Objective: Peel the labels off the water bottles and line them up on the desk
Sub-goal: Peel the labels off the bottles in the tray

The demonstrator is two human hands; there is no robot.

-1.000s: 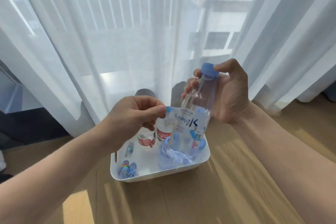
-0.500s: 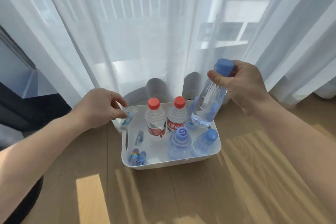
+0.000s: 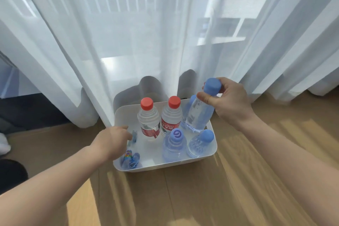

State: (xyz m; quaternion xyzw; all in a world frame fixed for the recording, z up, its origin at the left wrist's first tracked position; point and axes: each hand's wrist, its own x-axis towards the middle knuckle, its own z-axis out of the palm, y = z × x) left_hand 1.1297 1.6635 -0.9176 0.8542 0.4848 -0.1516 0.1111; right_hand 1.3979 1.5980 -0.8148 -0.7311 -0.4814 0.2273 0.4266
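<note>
On the worktop (image 3: 201, 198) the left hand (image 3: 111, 141) reaches into the bin (image 3: 165, 166), fingers curled at a peeled label (image 3: 133, 136); whether it pinches is unclear. Farther, the right hand (image 3: 230, 102) clamps the bare bottle (image 3: 199, 113) by its neck above the bin: probably light, slick, crushable, best held there.

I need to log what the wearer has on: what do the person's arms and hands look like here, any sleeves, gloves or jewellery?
Both forearms are bare right to the frame edges, with no sleeves in view. The left hand and right hand wear no gloves, and no watch, bracelet or ring shows on the visible sides.
</note>
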